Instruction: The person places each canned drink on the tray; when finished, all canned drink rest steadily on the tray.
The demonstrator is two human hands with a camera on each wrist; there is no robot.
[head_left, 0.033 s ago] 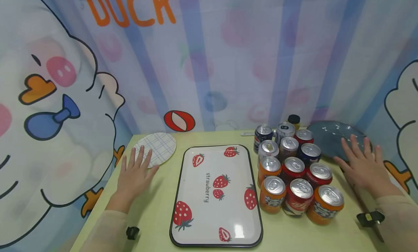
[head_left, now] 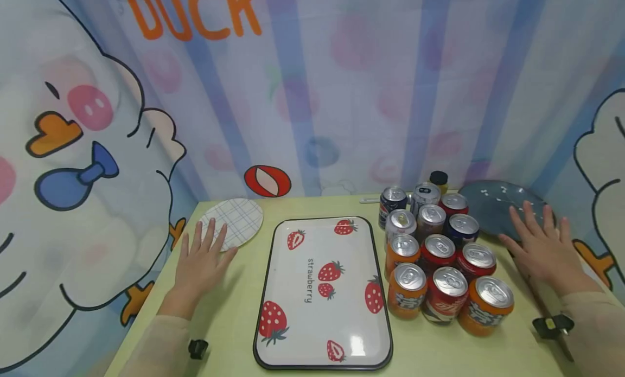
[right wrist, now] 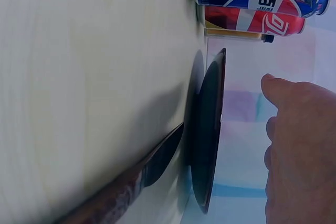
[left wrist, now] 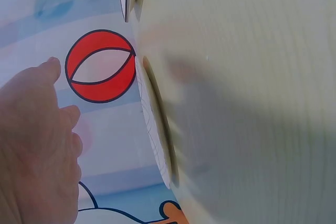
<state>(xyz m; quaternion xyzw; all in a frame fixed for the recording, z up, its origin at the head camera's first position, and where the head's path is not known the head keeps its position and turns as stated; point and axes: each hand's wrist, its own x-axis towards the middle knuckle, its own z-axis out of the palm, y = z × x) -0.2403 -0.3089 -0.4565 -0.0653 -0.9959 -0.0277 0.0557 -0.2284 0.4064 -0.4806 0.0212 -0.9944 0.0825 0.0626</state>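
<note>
My left hand [head_left: 202,263] hovers over the table with its fingers spread, holding nothing. Its fingertips overlap the near edge of a white round plate [head_left: 234,219] with a blue grid. My right hand [head_left: 549,252], also empty with fingers spread, is over the right side beside a dark blue-grey plate [head_left: 498,203] with a white floral pattern. A utensil with a long brown handle [right wrist: 113,200] lies under the right hand. Several drink cans [head_left: 449,293], orange, red, blue and silver, stand grouped left of that hand. Between the hands lies a white strawberry-print tray [head_left: 303,323] with a dark rim.
Behind the cans stands a small bottle with a black cap [head_left: 439,178]. A pale handle [head_left: 369,200] lies at the table's back edge. A printed cloth [head_left: 351,95] with duck pictures hangs round the back and sides of the pale yellow table [head_left: 224,333].
</note>
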